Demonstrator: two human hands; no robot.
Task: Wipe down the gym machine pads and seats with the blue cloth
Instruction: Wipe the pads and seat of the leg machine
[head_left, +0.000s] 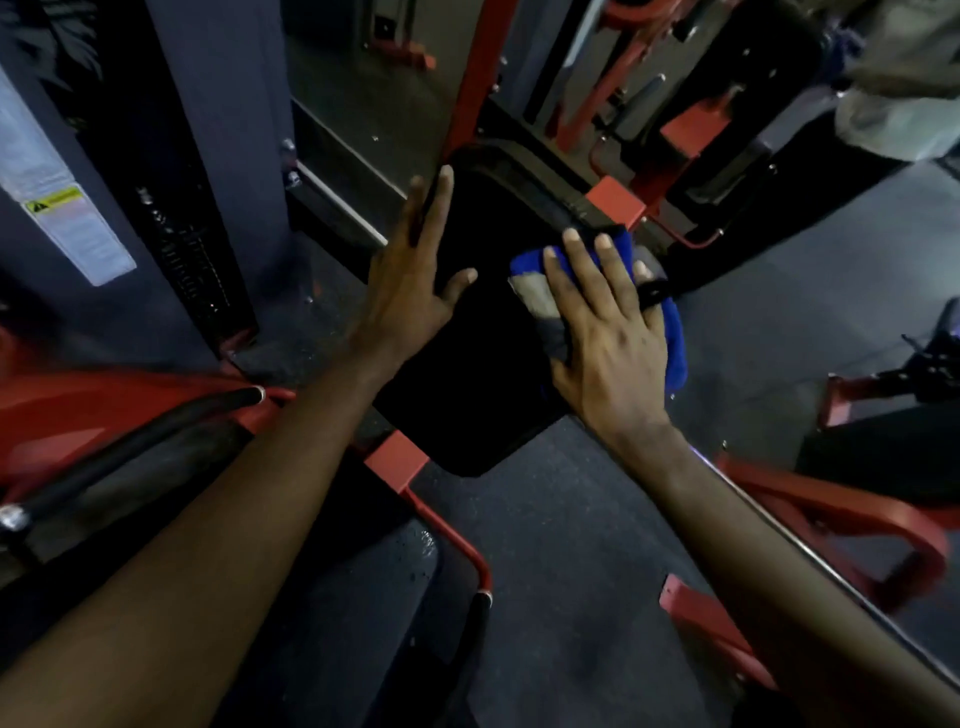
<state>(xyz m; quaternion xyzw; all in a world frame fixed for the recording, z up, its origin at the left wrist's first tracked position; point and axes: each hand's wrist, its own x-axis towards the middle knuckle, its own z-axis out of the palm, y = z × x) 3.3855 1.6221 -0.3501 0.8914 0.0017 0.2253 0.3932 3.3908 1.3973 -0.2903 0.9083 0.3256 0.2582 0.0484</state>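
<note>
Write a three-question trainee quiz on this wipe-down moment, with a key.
1. True or false: the left hand holds the blue cloth.
2. Pick one: the right hand presses the cloth against the black seat pad at its A) left edge, B) right edge, C) underside.
3. Fill in: the left hand's fingers lie ____ along the pad's left edge (straight or curled).

Key: 1 false; 2 B; 3 straight.
</note>
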